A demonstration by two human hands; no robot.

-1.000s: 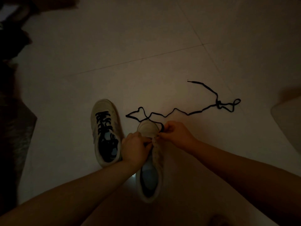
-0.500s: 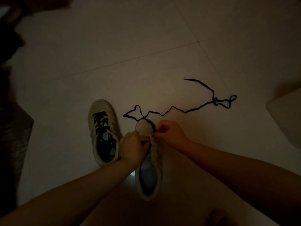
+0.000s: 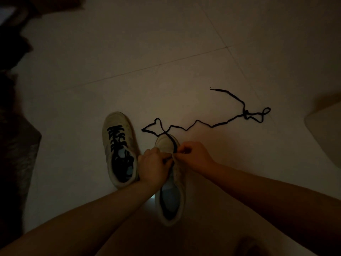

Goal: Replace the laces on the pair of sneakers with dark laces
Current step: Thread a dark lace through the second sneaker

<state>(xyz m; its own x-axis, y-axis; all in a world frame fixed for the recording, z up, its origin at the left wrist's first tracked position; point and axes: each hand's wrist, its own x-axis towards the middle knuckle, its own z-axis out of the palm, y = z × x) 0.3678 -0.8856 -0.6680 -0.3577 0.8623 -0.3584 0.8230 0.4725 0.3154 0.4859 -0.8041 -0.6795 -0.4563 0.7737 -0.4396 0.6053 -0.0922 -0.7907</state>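
Note:
Two pale sneakers stand side by side on a light tiled floor in dim light. The left sneaker (image 3: 120,148) has dark laces threaded through it. The right sneaker (image 3: 170,191) lies under both hands. A long dark lace (image 3: 203,124) runs from its toe across the floor to the right, ending in a small knot and loop. My left hand (image 3: 153,167) grips the sneaker's upper at the eyelets. My right hand (image 3: 193,157) pinches the dark lace at the front eyelets, fingers curled. The eyelets themselves are hidden by my fingers.
Dark clutter and a dark mat (image 3: 18,163) line the left edge. A pale rounded object (image 3: 324,133) sits at the right edge. A tile seam (image 3: 147,67) crosses the floor beyond the sneakers.
Both hands stay on the right sneaker with only small finger movements. The loose lace on the floor lies much as before; the view has shifted slightly.

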